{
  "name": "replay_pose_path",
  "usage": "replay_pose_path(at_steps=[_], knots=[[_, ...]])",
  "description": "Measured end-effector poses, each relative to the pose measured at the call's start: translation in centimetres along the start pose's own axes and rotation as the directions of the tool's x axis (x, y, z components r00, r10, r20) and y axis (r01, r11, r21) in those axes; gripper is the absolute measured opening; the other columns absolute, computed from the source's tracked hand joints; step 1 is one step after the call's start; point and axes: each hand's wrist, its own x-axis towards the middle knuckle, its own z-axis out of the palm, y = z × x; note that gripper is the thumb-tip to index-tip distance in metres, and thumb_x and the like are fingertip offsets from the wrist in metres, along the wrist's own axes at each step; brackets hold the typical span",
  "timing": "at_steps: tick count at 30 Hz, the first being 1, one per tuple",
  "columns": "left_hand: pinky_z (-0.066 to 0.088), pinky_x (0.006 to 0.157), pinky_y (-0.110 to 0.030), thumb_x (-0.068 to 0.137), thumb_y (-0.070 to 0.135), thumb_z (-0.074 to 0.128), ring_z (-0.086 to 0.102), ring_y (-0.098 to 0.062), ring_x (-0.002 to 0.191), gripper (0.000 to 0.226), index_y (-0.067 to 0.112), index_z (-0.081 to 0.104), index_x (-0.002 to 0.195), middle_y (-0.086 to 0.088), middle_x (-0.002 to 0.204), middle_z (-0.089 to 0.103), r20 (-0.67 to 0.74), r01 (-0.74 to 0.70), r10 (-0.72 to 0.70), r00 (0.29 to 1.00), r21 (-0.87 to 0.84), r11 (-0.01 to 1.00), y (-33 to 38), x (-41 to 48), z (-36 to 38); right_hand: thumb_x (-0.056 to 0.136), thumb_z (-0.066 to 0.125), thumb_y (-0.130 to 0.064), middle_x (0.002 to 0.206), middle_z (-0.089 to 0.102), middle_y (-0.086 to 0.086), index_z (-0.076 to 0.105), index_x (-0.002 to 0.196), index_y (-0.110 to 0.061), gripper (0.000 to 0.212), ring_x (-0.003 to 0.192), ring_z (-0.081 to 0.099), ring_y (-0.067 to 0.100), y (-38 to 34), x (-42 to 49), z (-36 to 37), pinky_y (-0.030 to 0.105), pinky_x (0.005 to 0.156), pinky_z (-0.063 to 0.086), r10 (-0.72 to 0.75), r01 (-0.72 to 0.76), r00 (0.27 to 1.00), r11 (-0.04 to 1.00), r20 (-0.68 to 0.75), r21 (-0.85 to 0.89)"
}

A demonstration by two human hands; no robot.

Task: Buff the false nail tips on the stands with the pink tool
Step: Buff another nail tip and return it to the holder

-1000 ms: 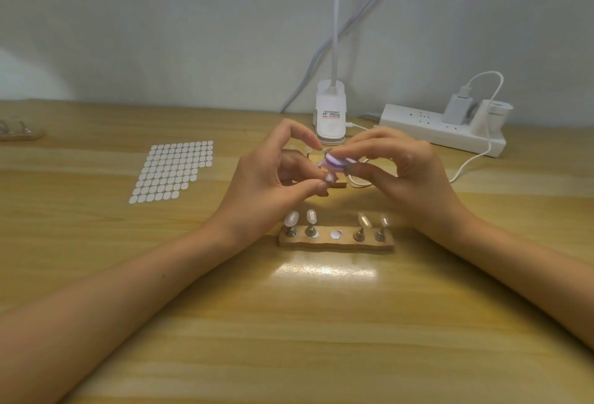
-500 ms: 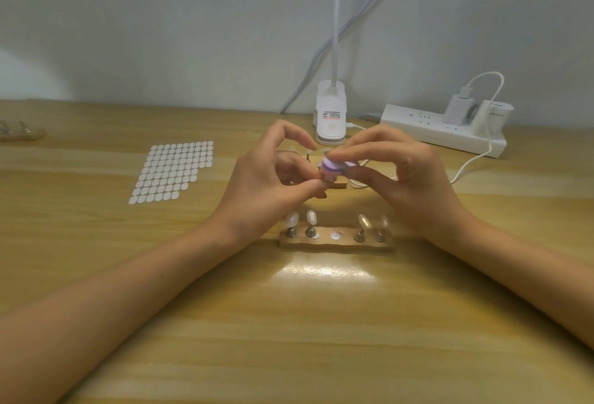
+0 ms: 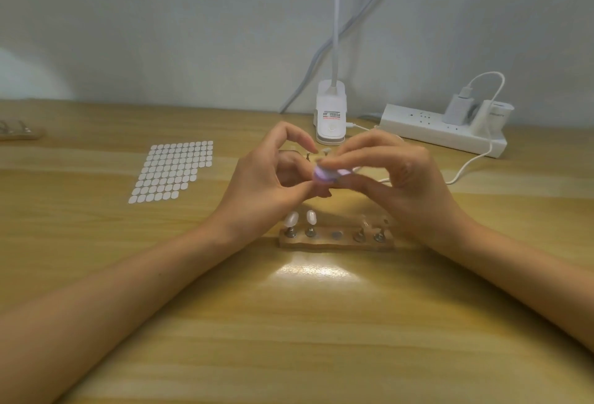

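Note:
My right hand [image 3: 398, 178] pinches the pink buffing tool [image 3: 326, 174], held flat just above the table's middle. My left hand [image 3: 273, 182] meets it from the left, thumb and forefinger closed on a small nail stand whose tip is hidden under the tool. Below the hands lies a wooden holder [image 3: 336, 242] with metal stands; two pale nail tips [image 3: 300, 218] stand at its left, two more stands at its right sit partly behind my right wrist, and the middle slot is empty. A second holder behind the hands shows only a nail tip [image 3: 326, 150].
A sheet of white adhesive dots [image 3: 173, 170] lies to the left. A clip lamp base [image 3: 331, 120] and a white power strip [image 3: 443, 128] with chargers and a cable stand at the back right. Another holder [image 3: 19, 132] sits at the far left edge.
The pink tool has slid a little to the left over the tip in my left fingers. Both hands stay in place above the holder.

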Motion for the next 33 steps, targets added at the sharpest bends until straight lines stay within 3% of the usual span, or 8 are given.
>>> replay_pose_path(at_steps=[6,9,12,20,22,26,30,33], knots=[[0.061,0.083,-0.034,0.080,0.004,0.081,0.077,-0.021,0.082,0.040,0.011,0.053,0.106,-0.007,0.079,0.077,0.020,0.003,-0.002,1.000,-0.023,1.000,-0.04,0.09,-0.06,0.085,0.069,-0.024,0.100,0.071,0.008,0.073,0.110,-0.017,0.026,0.095,0.068,0.021,0.02,0.11,-0.11,0.048,0.081,0.054,0.061,-0.060,0.998,0.997,-0.020,0.041],[0.061,0.079,-0.031,0.079,0.013,0.080,0.077,-0.022,0.081,0.039,0.014,0.053,0.107,-0.007,0.079,0.076,0.043,-0.008,0.009,0.999,-0.028,1.000,0.02,0.08,-0.02,0.085,0.070,-0.026,0.100,0.071,0.007,0.072,0.108,-0.021,0.023,0.095,0.068,0.022,-0.14,0.10,0.07,0.047,0.080,0.055,0.007,-0.007,1.000,1.000,0.020,0.029],[0.059,0.078,-0.025,0.081,0.002,0.080,0.077,-0.019,0.081,0.040,0.013,0.053,0.107,-0.006,0.079,0.077,0.032,-0.006,0.007,0.999,-0.020,1.000,-0.01,0.09,-0.03,0.085,0.069,-0.026,0.099,0.072,0.006,0.073,0.107,-0.019,0.024,0.093,0.069,0.020,0.17,0.24,-0.32,0.048,0.081,0.054,0.076,-0.074,0.997,0.996,-0.031,0.039],[0.058,0.078,-0.025,0.080,0.002,0.081,0.077,-0.021,0.081,0.047,0.010,0.051,0.115,-0.007,0.079,0.077,0.036,0.000,0.002,0.999,-0.054,0.999,0.05,0.16,-0.09,0.085,0.070,-0.028,0.099,0.072,0.001,0.074,0.104,-0.020,0.021,0.094,0.067,0.019,0.11,0.17,-0.26,0.045,0.080,0.055,0.059,-0.059,0.998,0.998,-0.016,0.015],[0.058,0.076,-0.025,0.079,0.009,0.080,0.077,-0.022,0.081,0.047,0.012,0.051,0.117,-0.009,0.079,0.076,0.047,-0.009,0.012,0.999,-0.062,0.998,0.12,0.13,-0.06,0.085,0.072,-0.023,0.100,0.071,0.006,0.074,0.106,-0.017,0.022,0.094,0.066,0.020,-0.01,0.16,0.03,0.040,0.081,0.055,0.007,-0.006,1.000,1.000,0.028,-0.007],[0.059,0.080,-0.026,0.080,-0.001,0.080,0.077,-0.021,0.082,0.049,0.014,0.052,0.117,-0.007,0.080,0.077,0.040,-0.002,0.004,0.999,-0.043,0.999,0.05,0.13,0.02,0.085,0.074,-0.012,0.100,0.072,0.005,0.075,0.105,-0.014,0.020,0.093,0.068,0.018,0.36,0.19,-0.53,0.044,0.082,0.055,0.091,-0.091,0.996,0.996,-0.016,-0.008],[0.061,0.077,-0.029,0.080,0.009,0.080,0.077,-0.023,0.081,0.048,0.012,0.052,0.119,-0.011,0.082,0.077,0.050,-0.012,0.015,0.999,-0.055,0.998,0.04,0.14,-0.03,0.085,0.074,-0.013,0.100,0.071,0.005,0.076,0.107,-0.013,0.022,0.094,0.066,0.020,-0.15,0.10,0.13,0.035,0.082,0.055,-0.004,0.004,0.999,1.000,0.044,-0.004],[0.059,0.080,-0.028,0.081,0.003,0.080,0.077,-0.021,0.082,0.047,0.014,0.053,0.117,-0.007,0.081,0.077,0.034,-0.001,0.002,0.999,-0.040,0.999,-0.09,0.19,-0.03,0.086,0.074,-0.008,0.100,0.072,0.007,0.075,0.105,-0.014,0.020,0.093,0.068,0.019,0.24,0.24,-0.37,0.044,0.082,0.055,0.066,-0.066,0.998,0.998,-0.012,-0.007]])
